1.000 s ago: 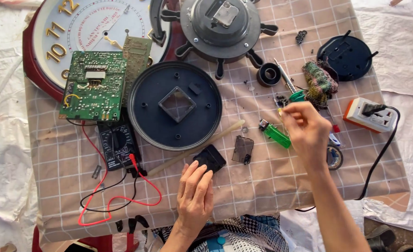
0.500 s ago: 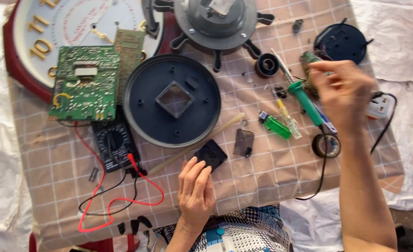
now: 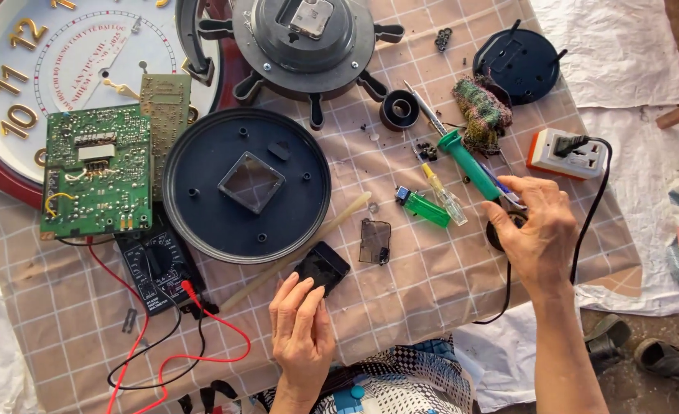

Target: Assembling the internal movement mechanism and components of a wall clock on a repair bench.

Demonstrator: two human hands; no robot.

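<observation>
Right hand (image 3: 540,230) fingers clamped on green soldering iron (image 3: 468,162) | left hand (image 3: 301,330) fingers together, flat beside black module (image 3: 322,267)

We see a checked beige cloth (image 3: 431,299) spread over white sheeting (image 3: 623,54) on the ground. On the cloth lie a red-rimmed clock face (image 3: 63,69), a green circuit board (image 3: 98,172) partly over it, a black round cover (image 3: 247,184), a grey mechanism (image 3: 305,38), a multimeter (image 3: 159,268) with red and black leads (image 3: 163,360), a pale stick (image 3: 293,253), a small black box (image 3: 322,267), a dark clear plate (image 3: 374,241), a green lighter (image 3: 424,207), a yellow screwdriver (image 3: 443,192), a green soldering iron (image 3: 466,157), a tape roll (image 3: 399,110), a woven rag (image 3: 481,111), a black disc (image 3: 517,65) and a white socket block (image 3: 568,153).
</observation>
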